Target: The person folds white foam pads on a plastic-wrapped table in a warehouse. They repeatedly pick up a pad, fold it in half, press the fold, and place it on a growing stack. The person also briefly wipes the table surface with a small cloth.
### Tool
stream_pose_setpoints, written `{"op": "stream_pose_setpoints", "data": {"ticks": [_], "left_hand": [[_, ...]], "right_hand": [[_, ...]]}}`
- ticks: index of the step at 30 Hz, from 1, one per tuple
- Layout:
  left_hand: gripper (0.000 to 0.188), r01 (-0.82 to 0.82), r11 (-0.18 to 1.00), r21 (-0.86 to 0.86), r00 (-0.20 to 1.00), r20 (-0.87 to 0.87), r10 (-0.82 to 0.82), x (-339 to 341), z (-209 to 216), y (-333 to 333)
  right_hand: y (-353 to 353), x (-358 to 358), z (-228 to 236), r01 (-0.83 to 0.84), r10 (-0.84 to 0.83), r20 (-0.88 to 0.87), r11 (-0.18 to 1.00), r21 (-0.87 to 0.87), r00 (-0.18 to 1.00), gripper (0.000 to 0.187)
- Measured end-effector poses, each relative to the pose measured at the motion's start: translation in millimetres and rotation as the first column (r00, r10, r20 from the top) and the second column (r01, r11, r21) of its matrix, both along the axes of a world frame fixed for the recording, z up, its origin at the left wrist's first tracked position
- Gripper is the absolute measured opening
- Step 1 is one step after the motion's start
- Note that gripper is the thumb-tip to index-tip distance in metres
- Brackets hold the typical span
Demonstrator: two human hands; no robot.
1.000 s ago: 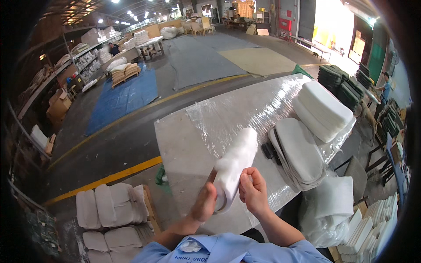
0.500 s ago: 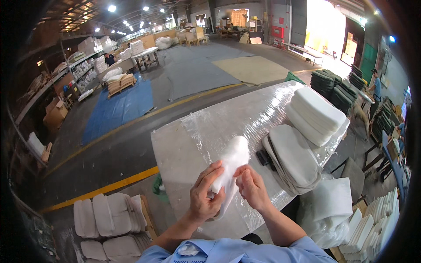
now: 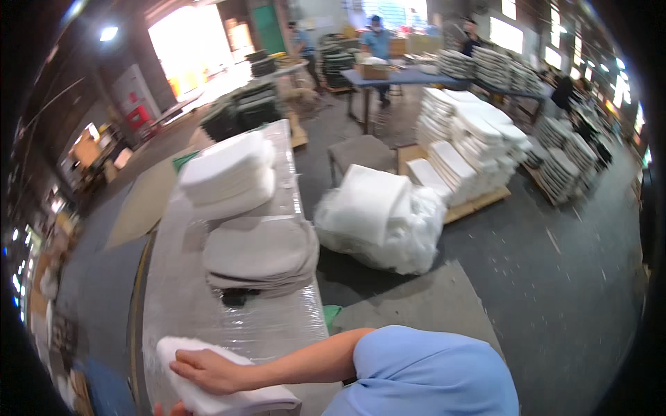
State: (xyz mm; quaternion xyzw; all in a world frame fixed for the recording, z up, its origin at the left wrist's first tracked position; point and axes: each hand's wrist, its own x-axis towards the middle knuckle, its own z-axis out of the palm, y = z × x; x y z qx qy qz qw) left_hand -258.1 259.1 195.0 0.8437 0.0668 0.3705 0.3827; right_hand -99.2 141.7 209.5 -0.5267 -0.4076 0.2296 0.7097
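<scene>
Low in the picture, at the near end of the table, is a white foam pad (image 3: 257, 395), seemingly folded, with its rounded end toward the left. My right hand (image 3: 208, 371) lies across the top of it, fingers bent against the pad. Only some fingertips of my left hand (image 3: 170, 410) show at the bottom edge, beside the pad; the rest is cut off. Farther up the table lies a stack of light grey, rounded covers or pads (image 3: 260, 253), with a small black object (image 3: 239, 297) at its near side. Behind it stands a stack of thick white pads (image 3: 225, 170).
Clear plastic film covers the long table (image 3: 180, 277). Right of it sit a plastic-wrapped white bundle (image 3: 378, 215), a chair (image 3: 361, 152) and piled white pads (image 3: 472, 139) on a pallet. Dark green stacks (image 3: 243, 111) stand beyond. A co-worker (image 3: 376, 43) is behind a blue table (image 3: 409, 78).
My view has swung to the right, so the table now runs up the left side. The pad sits lower in view; my right hand is now across its top, and my left is mostly out of sight.
</scene>
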Motion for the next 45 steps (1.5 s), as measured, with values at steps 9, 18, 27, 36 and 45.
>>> {"op": "stream_pose_setpoints", "data": {"ticks": [9, 18, 27, 36, 45], "left_hand": [[0.061, -0.252, 0.960, 0.120, 0.927, -0.255, 0.276, 19, 58, -11], [0.063, 0.072, 0.822, 0.565, 0.883, -0.419, 0.211, 11, 63, 31], [0.064, 0.212, 0.707, 0.675, 0.794, -0.541, 0.278, 2, 80, 47], [0.069, 0.277, 0.517, 0.810, 0.528, -0.578, 0.622, 21, 107, -12], [0.061, 0.113, 0.580, 0.807, 0.697, -0.480, 0.533, -20, 76, 23]], "right_hand": [[66, 0, -64, 0.109, -0.100, -0.056, 0.974, 0.198, 0.993, 0.044], [39, -31, -42, 0.049, -0.043, -0.040, 0.987, 0.155, 0.998, 0.046], [52, -51, -46, 0.033, -0.033, -0.006, 0.982, 0.184, 0.999, 0.046], [62, -38, -68, -0.003, 0.006, -0.051, 0.998, 0.069, 0.999, 0.050], [65, -60, -83, -0.030, 0.031, -0.015, 0.997, 0.065, 0.999, 0.043]]}}
